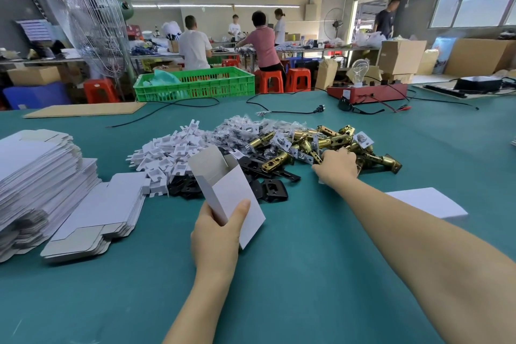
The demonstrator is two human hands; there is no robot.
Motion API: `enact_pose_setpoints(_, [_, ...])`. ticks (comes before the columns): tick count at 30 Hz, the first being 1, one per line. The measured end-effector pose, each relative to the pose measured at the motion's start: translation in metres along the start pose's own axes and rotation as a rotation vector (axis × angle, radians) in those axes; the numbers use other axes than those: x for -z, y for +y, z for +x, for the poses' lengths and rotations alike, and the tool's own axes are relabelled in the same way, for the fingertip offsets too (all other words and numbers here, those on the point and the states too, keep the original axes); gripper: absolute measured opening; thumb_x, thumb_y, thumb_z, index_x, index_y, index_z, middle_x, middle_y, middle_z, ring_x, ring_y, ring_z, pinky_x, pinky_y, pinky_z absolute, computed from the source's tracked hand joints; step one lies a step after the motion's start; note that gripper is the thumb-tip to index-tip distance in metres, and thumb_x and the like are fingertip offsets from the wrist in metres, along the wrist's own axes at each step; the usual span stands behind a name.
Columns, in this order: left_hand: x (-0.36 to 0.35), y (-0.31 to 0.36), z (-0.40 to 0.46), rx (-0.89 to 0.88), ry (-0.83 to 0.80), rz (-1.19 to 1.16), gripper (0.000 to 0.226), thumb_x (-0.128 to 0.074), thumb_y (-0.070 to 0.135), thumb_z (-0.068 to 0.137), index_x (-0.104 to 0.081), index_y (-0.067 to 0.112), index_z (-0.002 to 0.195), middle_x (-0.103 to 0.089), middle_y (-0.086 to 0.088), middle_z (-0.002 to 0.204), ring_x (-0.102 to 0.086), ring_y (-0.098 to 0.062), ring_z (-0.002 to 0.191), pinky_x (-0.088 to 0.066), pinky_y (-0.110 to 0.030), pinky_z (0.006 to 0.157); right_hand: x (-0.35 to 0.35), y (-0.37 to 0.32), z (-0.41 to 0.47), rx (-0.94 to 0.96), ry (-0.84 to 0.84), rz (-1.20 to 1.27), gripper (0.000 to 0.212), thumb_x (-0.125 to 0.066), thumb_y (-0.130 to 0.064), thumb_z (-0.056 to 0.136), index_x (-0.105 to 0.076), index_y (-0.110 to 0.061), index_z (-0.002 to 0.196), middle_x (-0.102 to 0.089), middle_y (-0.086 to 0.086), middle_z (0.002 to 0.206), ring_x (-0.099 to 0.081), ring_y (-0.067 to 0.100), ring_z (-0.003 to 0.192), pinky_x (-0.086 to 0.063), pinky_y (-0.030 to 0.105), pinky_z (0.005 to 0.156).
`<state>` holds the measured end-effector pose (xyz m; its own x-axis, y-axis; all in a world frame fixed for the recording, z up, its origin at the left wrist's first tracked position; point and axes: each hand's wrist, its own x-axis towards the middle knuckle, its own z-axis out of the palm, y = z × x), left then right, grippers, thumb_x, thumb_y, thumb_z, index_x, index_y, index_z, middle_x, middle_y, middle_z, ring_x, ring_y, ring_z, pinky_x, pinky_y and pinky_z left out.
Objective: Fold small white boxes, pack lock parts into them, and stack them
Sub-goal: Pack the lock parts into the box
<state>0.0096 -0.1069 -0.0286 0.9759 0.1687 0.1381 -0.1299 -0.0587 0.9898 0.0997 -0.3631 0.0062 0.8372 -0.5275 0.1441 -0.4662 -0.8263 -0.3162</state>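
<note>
Okay, left hand [216, 234] grips a white box [229, 190] near its bottom end, thumb across the front face, other fingers wrapped behind and mostly hidden. Box is upright, tilted a bit left, top flap open and sticking up above the fingers. It's off the table, held over the green table cover [279, 274].

Right hand [336, 166] reaches out to the pile of brass latches [329, 145], fingers curled down into the near edge of the pile. Fingertips are hidden under the hand, so I cannot tell if they pinch a part or just touch the pile. Brass latches lie just beyond and to both sides of those fingers, some with small bagged pieces mixed on top.

Between the two hands: black plates [268, 176] on the cover, just beyond the box's right edge. Beyond the left fingers and the box, a heap of white plastic inserts [167, 153]; behind that, a heap of small clear bags [240, 128] with screws.

Left of the left hand, stacks of flat unfolded boxes [42, 184], one tall stack and a lower fanned stack beside it. Right of the right forearm, a closed white box [430, 201] lies flat on the cover, well apart from the fingers.

Far past the pile: a black cable [173, 109], a red tester box [368, 91], a green crate [195, 84]. People work at tables in the background.
</note>
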Motion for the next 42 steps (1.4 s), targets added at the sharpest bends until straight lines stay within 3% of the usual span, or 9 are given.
enact_pose_setpoints(10, [0.0, 0.002, -0.002, -0.007, -0.012, -0.014, 0.018, -0.076, 0.037, 0.081, -0.061, 0.036, 0.09, -0.07, 0.02, 0.089, -0.067, -0.008, 0.09, -0.054, -0.035, 0.08, 0.004, -0.002, -0.003, -0.074, -0.037, 0.155, 0.031, -0.054, -0.032, 0.095, -0.047, -0.012, 0.118, -0.04, 0.025, 0.133, -0.043, 0.04, 0.119, -0.041, 0.04, 0.093])
enact_pose_setpoints(14, [0.0, 0.002, -0.002, -0.003, -0.014, -0.003, 0.019, -0.076, 0.037, 0.081, -0.061, 0.036, 0.092, -0.071, 0.019, 0.091, -0.067, -0.01, 0.091, -0.055, -0.04, 0.084, 0.008, -0.009, -0.005, -0.031, -0.05, 0.319, 0.024, -0.051, -0.028, 0.095, -0.051, -0.01, 0.11, -0.057, 0.022, 0.115, -0.034, 0.035, 0.127, -0.038, 0.034, 0.068])
enact_pose_setpoints(16, [0.0, 0.003, -0.003, -0.003, -0.016, -0.004, 0.019, -0.077, 0.038, 0.081, -0.061, 0.037, 0.091, -0.071, 0.019, 0.091, -0.067, -0.01, 0.091, -0.055, -0.041, 0.084, 0.017, -0.014, -0.008, 0.009, -0.02, 0.438, 0.02, -0.052, -0.024, 0.094, -0.055, -0.005, 0.099, -0.062, 0.014, 0.086, -0.051, 0.03, 0.098, -0.041, 0.032, 0.064])
enact_pose_setpoints(18, [0.0, 0.004, -0.004, -0.003, -0.017, -0.006, 0.02, -0.077, 0.038, 0.081, -0.061, 0.037, 0.092, -0.07, 0.018, 0.093, -0.067, -0.01, 0.092, -0.055, -0.042, 0.085, 0.031, -0.018, -0.015, 0.009, 0.016, 0.603, 0.018, -0.054, -0.016, 0.093, -0.057, -0.003, 0.082, -0.048, 0.01, 0.064, -0.044, 0.024, 0.064, -0.037, 0.032, 0.062])
enact_pose_setpoints(27, [-0.005, 0.015, -0.018, -0.067, -0.171, 0.013, 0.022, -0.079, 0.03, 0.08, -0.064, 0.039, 0.094, -0.072, 0.023, 0.089, -0.067, -0.002, 0.084, -0.054, -0.029, 0.075, 0.092, -0.004, -0.086, -0.21, -0.078, 1.498, 0.016, -0.068, -0.009, 0.088, -0.056, -0.005, 0.079, -0.065, 0.01, 0.081, -0.063, 0.016, 0.069, -0.056, 0.025, 0.063])
enact_pose_setpoints(31, [-0.008, 0.016, -0.023, -0.114, -0.247, 0.139, 0.021, -0.08, 0.03, 0.081, -0.065, 0.035, 0.094, -0.071, 0.008, 0.091, -0.065, -0.016, 0.088, -0.053, -0.043, 0.083, 0.12, 0.0, -0.11, -0.129, -0.02, 1.593, 0.014, -0.07, -0.012, 0.087, -0.06, -0.001, 0.085, -0.066, 0.008, 0.075, -0.065, 0.014, 0.062, -0.056, 0.022, 0.056])
enact_pose_setpoints(34, [-0.009, 0.016, -0.025, -0.164, -0.257, 0.208, 0.029, -0.08, 0.027, 0.079, -0.06, 0.045, 0.091, -0.069, 0.02, 0.086, -0.063, -0.005, 0.082, -0.053, -0.035, 0.078, 0.146, 0.002, -0.122, -0.049, -0.064, 1.651, 0.012, -0.07, -0.012, 0.085, -0.062, -0.003, 0.083, -0.068, 0.003, 0.064, -0.066, 0.013, 0.058, -0.055, 0.022, 0.057])
enact_pose_setpoints(37, [-0.011, 0.014, -0.024, -0.219, -0.215, 0.242, 0.028, -0.081, 0.027, 0.078, -0.06, 0.038, 0.093, -0.068, 0.003, 0.079, -0.059, -0.023, 0.078, -0.048, -0.035, 0.067, 0.165, 0.002, -0.134, 0.063, -0.19, 1.645, 0.011, -0.07, -0.013, 0.083, -0.064, -0.004, 0.083, -0.069, 0.003, 0.064, -0.066, 0.013, 0.059, -0.055, 0.022, 0.056])
enact_pose_setpoints(42, [-0.01, 0.012, -0.025, -0.263, -0.194, 0.243, 0.024, -0.082, 0.028, 0.077, -0.06, 0.029, 0.086, -0.059, -0.006, 0.075, -0.045, -0.02, 0.066, -0.033, -0.021, 0.054, 0.174, -0.007, -0.151, 0.274, -0.259, 1.361, 0.03, -0.076, -0.019, 0.068, -0.064, 0.001, 0.086, -0.072, 0.007, 0.07, -0.069, 0.018, 0.064, -0.059, 0.027, 0.06])
